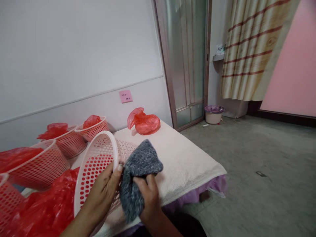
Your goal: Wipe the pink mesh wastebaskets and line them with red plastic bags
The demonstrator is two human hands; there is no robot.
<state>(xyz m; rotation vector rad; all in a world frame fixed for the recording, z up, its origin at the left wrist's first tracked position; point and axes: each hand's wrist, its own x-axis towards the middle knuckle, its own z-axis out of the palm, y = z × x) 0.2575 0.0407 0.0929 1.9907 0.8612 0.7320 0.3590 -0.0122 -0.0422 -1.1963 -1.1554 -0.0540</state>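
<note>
My left hand (105,192) grips the rim of a pink perforated plastic basket (95,164), which lies tipped on its side with its mouth facing me. My right hand (148,197) is closed on a grey fuzzy cloth (138,171) and presses it against the basket's outer wall. Both hands work over a low table covered with a cream towel (182,158).
Several more pink baskets (39,164) with red plastic bags in them stand along the white wall at left. A loose red bag (144,122) lies at the table's far end. A red bag (41,207) lies beside the held basket. A lined bin (213,114) stands by the glass door.
</note>
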